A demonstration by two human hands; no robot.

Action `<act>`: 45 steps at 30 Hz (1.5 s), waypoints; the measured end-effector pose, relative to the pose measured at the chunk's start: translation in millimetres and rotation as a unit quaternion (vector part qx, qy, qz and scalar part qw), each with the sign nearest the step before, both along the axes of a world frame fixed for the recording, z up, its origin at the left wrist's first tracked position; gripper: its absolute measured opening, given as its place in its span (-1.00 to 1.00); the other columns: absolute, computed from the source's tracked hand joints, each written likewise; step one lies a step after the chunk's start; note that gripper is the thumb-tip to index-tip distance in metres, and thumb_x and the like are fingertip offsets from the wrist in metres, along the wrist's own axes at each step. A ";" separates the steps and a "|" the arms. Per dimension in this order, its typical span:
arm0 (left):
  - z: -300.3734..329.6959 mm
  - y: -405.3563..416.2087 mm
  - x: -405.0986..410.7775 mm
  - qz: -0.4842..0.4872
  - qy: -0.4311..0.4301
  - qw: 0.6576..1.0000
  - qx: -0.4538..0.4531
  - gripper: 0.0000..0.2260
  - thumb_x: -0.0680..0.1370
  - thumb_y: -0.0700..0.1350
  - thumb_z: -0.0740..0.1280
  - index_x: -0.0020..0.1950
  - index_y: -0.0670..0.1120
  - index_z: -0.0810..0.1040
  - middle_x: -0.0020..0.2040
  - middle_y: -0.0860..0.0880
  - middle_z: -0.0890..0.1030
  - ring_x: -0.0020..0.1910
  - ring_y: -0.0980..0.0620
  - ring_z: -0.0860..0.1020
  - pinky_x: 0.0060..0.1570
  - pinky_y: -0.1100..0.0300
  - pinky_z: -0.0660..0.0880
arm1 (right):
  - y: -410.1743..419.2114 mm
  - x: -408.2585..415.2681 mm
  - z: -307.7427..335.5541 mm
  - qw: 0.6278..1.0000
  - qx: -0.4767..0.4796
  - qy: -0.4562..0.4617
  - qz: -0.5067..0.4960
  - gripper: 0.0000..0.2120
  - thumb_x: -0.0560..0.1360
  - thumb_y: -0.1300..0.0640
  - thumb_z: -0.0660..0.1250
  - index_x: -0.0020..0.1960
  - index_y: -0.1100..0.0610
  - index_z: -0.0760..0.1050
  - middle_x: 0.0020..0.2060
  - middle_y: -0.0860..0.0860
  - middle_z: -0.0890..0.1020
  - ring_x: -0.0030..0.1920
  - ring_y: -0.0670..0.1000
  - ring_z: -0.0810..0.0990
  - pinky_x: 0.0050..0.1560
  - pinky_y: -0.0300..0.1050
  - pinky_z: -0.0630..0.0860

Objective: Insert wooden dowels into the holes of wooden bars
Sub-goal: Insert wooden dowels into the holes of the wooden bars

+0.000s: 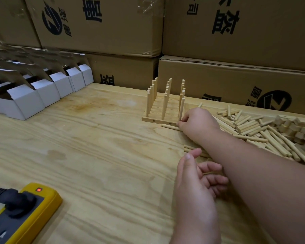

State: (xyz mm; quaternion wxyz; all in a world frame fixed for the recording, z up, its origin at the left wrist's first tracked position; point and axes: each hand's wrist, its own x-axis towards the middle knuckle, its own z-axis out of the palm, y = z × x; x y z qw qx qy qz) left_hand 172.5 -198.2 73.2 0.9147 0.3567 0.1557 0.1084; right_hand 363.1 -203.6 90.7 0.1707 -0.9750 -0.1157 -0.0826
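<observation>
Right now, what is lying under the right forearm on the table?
Loose wooden dowels lie under and beside the right forearm; a few ends stick out near the left hand. How many the arm covers cannot be seen.

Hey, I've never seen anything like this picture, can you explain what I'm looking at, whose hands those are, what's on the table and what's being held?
There is no machine here. One camera worn on a person's head looks forward and down at their two bare hands over a wooden table. The right hand reaches out and pinches an upright dowel at the near right corner of a set of wooden bars, where three rows of dowels already stand in holes. The left hand hangs near, loosely curled, its grip empty. A loose dowel lies in front of the bars, and a pile of dowels lies to the right. At left are white cartons and a yellow power strip; cardboard boxes are stacked behind.
</observation>
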 end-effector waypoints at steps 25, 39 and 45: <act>-13.2 -27.4 -23.3 -0.150 -0.093 0.855 0.488 -0.79 0.64 -0.15 0.31 -0.07 0.15 0.62 -0.29 0.10 0.62 -0.32 0.13 0.54 -0.24 0.23 0.49 | -229.0 -253.7 -26.9 0.993 0.089 -0.069 0.025 -0.81 0.49 -0.08 0.24 -0.14 -0.06 0.59 -0.20 -0.18 0.51 -0.10 -0.14 0.52 -0.05 -0.09 0.52; -13.1 -61.2 -65.8 -0.114 -0.008 0.600 0.791 -0.82 0.56 0.14 0.25 0.10 0.19 0.57 0.10 0.18 0.51 0.21 0.05 0.42 0.28 0.10 0.33 | -286.3 -243.2 -17.6 0.935 0.181 -0.048 -0.301 -0.45 0.58 0.14 0.25 0.53 -0.14 0.28 0.07 -0.01 0.38 0.18 0.11 0.44 0.21 0.05 0.46; -17.5 -69.3 -71.4 -0.094 -0.002 0.599 0.796 -0.80 0.57 0.19 0.20 0.10 0.21 0.55 0.12 0.23 0.51 0.23 0.08 0.38 0.27 0.11 0.23 | -284.1 -241.8 -18.5 0.938 0.115 -0.043 -0.324 -0.55 0.56 0.14 0.25 0.43 -0.10 0.45 0.13 0.03 0.39 0.20 0.13 0.39 0.28 0.08 0.40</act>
